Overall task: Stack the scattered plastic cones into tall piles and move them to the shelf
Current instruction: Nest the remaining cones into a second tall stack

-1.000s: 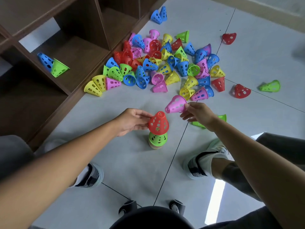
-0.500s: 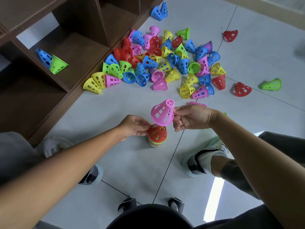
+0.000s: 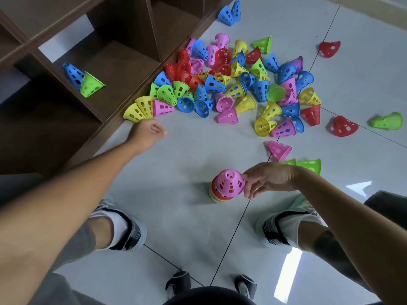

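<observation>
A short stack of cones (image 3: 220,197) stands on the floor between my feet, topped by a pink cone (image 3: 229,182) over a red one. My right hand (image 3: 267,179) pinches the pink cone's side with thumb and fingertips. My left hand (image 3: 147,131) is stretched out toward the shelf, fingers curled, holding nothing, just short of two yellow cones (image 3: 141,109). A large pile of scattered cones (image 3: 233,84) in several colours lies beyond. The brown shelf (image 3: 123,69) stands at the left, with a blue cone (image 3: 73,73) and a green cone (image 3: 90,85) in one compartment.
A loose pink cone (image 3: 280,149) and green cones (image 3: 311,165) lie just behind my right hand. Stray red cones (image 3: 343,127) and a green one (image 3: 386,121) sit at the right. My shoes (image 3: 130,234) flank the stack.
The pink cone has come down from the air onto the red top of the stack. My left hand has left the stack and swung up-left toward the yellow cones by the shelf.
</observation>
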Demonstrator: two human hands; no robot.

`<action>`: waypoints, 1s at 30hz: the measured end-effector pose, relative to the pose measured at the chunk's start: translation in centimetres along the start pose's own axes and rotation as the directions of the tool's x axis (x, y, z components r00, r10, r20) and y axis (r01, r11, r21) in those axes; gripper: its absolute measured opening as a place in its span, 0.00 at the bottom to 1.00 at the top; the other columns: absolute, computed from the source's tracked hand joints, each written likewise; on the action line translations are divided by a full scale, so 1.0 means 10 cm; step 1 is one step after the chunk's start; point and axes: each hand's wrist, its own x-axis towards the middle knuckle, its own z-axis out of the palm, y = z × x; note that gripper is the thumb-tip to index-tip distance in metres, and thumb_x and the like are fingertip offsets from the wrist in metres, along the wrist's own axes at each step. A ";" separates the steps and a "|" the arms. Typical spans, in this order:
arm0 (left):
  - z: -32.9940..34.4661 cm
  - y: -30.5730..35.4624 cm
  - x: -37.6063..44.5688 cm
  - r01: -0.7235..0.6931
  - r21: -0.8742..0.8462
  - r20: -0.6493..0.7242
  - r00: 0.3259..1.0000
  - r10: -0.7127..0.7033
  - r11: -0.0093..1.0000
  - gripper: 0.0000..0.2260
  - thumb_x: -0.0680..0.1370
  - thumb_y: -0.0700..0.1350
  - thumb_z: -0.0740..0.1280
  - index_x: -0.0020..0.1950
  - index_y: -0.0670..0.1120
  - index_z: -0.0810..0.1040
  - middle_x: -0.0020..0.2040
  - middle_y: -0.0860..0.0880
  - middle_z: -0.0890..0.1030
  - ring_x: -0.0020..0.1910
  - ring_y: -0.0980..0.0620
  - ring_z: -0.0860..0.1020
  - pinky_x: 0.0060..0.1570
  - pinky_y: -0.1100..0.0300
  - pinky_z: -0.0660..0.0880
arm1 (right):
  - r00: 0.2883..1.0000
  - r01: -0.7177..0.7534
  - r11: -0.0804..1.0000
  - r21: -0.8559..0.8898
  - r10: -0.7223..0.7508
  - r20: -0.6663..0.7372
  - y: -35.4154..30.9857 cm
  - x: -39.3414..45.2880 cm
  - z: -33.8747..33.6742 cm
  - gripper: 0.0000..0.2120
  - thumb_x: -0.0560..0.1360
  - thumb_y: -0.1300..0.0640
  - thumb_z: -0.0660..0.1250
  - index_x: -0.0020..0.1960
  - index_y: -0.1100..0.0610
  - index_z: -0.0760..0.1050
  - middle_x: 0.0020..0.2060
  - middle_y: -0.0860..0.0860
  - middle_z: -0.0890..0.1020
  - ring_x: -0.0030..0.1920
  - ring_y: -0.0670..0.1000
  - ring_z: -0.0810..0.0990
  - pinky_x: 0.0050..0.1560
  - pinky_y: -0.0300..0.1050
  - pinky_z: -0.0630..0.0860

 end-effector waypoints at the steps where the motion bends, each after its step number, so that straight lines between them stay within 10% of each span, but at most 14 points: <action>1: -0.09 -0.04 0.10 0.002 0.004 -0.032 0.999 -0.002 1.000 0.07 0.75 0.43 0.74 0.51 0.43 0.83 0.47 0.47 0.83 0.48 0.47 0.81 0.47 0.58 0.74 | 1.000 -0.013 1.000 -0.025 0.013 -0.007 0.00 0.02 0.00 0.17 0.83 0.54 0.59 0.47 0.63 0.81 0.46 0.59 0.85 0.45 0.55 0.82 0.52 0.46 0.77; 13: -0.46 -0.36 0.71 0.044 0.332 -0.160 0.987 0.010 0.942 0.27 0.72 0.41 0.76 0.70 0.41 0.74 0.66 0.35 0.71 0.63 0.36 0.73 0.64 0.49 0.69 | 0.974 -0.158 0.986 -0.060 0.146 -0.175 -0.21 0.22 -0.26 0.17 0.84 0.51 0.58 0.60 0.63 0.77 0.50 0.58 0.86 0.44 0.54 0.83 0.45 0.45 0.78; 22: -0.32 -0.46 0.78 0.061 0.383 -0.104 0.994 -0.022 0.922 0.24 0.75 0.41 0.73 0.70 0.41 0.74 0.65 0.34 0.73 0.63 0.35 0.73 0.61 0.50 0.70 | 0.564 -0.234 0.908 -0.348 -0.165 -0.809 -0.29 0.61 -0.85 0.15 0.79 0.52 0.67 0.64 0.53 0.77 0.59 0.60 0.79 0.50 0.58 0.77 0.51 0.47 0.73; 25: -0.28 -0.49 0.79 0.039 0.378 -0.108 0.994 0.002 0.925 0.21 0.75 0.38 0.72 0.67 0.40 0.76 0.64 0.34 0.73 0.61 0.35 0.73 0.60 0.51 0.70 | 0.556 -0.366 0.822 -0.437 -0.184 -0.811 -0.27 0.69 -0.98 0.21 0.79 0.49 0.67 0.71 0.49 0.72 0.73 0.60 0.66 0.71 0.65 0.64 0.70 0.57 0.62; 30: -0.33 -0.65 0.87 0.002 0.402 -0.156 0.986 0.066 0.916 0.19 0.73 0.39 0.74 0.63 0.42 0.78 0.67 0.40 0.66 0.61 0.37 0.73 0.62 0.48 0.72 | 0.550 -0.452 0.785 -0.423 -0.128 -0.825 -0.28 0.76 -1.10 0.27 0.79 0.48 0.66 0.76 0.47 0.66 0.79 0.59 0.55 0.76 0.65 0.52 0.74 0.59 0.55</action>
